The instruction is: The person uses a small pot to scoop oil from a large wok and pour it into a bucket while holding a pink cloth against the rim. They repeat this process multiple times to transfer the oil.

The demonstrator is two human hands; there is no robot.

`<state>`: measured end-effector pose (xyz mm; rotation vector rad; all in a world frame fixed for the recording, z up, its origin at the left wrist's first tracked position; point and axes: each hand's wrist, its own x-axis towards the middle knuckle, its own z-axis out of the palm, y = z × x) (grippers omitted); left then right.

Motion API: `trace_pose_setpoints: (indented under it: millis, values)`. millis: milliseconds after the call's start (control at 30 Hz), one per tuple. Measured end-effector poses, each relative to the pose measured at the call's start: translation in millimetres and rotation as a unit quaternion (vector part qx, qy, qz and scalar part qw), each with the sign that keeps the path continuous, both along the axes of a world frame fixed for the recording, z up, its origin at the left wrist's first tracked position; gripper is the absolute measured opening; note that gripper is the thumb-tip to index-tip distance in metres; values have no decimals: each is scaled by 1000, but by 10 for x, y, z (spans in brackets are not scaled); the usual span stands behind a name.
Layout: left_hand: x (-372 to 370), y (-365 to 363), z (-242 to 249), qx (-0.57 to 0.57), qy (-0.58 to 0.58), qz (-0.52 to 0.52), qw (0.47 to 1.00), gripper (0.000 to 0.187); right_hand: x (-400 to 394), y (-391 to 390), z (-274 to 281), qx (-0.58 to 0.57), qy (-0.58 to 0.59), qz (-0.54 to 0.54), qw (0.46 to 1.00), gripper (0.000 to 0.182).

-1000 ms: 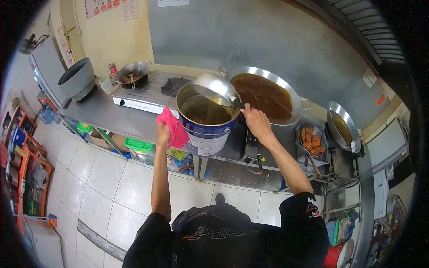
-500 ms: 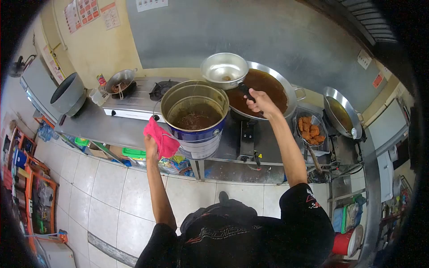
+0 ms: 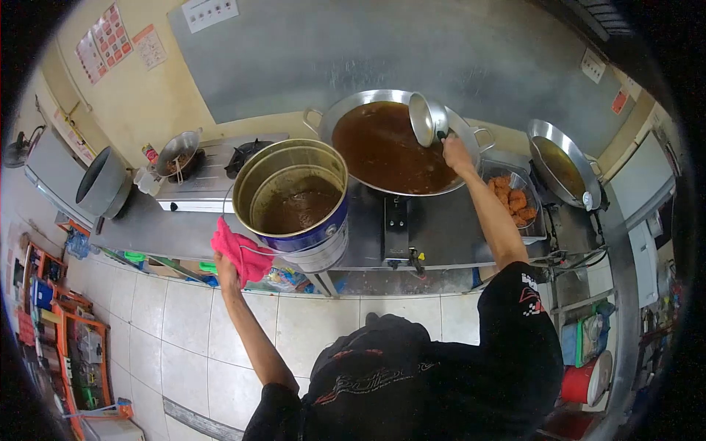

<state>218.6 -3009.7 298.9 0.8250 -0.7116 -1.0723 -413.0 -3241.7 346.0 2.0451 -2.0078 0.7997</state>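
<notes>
My right hand (image 3: pixel 457 153) is closed around the black handle of a metal saucepan (image 3: pixel 434 117), tilted over the large wok (image 3: pixel 340 110). Brown liquid (image 3: pixel 379 147) fills much of that wok. Bunched in my left hand (image 3: pixel 226 270) is a pink cloth (image 3: pixel 243 253), pressed by the wire bail of a tall bucket (image 3: pixel 312 237). Blue above and pale below, the bucket stands at the counter's front edge, left of the wok, with dark liquid (image 3: pixel 294 209) inside. The cloth hides part of my left fingers.
Fried pieces (image 3: pixel 511 197) sit in a container right of the large wok. Farther right is a smaller wok (image 3: pixel 540 132) of oil. On the left are a gas stove (image 3: pixel 209 192), a small pan (image 3: pixel 180 140) and a grey pot (image 3: pixel 107 184). White tiles (image 3: pixel 316 320) cover the floor.
The saucepan has moved right from above the bucket's edge to over the wok and tipped sideways. My left hand still grips the cloth by the bucket. The whole view has shifted somewhat.
</notes>
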Motion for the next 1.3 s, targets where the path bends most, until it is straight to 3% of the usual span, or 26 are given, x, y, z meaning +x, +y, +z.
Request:
trace_pose_setpoints:
  millis: [100, 333, 400, 433, 500, 533, 600, 633, 700, 1300]
  values:
    - [-42, 25, 63, 12, -37, 9, 999, 15, -38, -80, -157, 74, -25, -38, 996, 30]
    - [-291, 92, 343, 20, -24, 30, 999, 15, 236, -176, -143, 139, -22, -1, 990, 36]
    - [-235, 56, 237, 20, -19, 42, 999, 16, 242, -299, -171, 250, -86, 22, 964, 42]
    - [-196, 39, 190, 19, -14, 49, 998, 16, 215, -338, -174, 250, -85, 26, 964, 42]
    - [-173, 36, 201, 30, -19, 51, 998, 16, 180, -303, -137, 344, -321, 43, 881, 43]
    - [-165, 32, 206, 38, -24, 48, 998, 17, 171, -272, -127, 344, -319, 44, 882, 43]
    - [-28, -32, 74, 33, -35, 34, 998, 19, 178, -156, -38, 403, -508, 39, 760, 42]
    - [44, -53, -9, 28, -47, 19, 998, 22, 181, -98, 11, 403, -504, 42, 762, 42]
    - [38, -55, 4, 27, -38, 25, 999, 19, 176, 38, 81, 407, -589, 71, 694, 42]
    - [29, -5, 103, 12, -24, -15, 1000, 16, 721, 1018, 1108, 291, -672, 119, 671, 39]
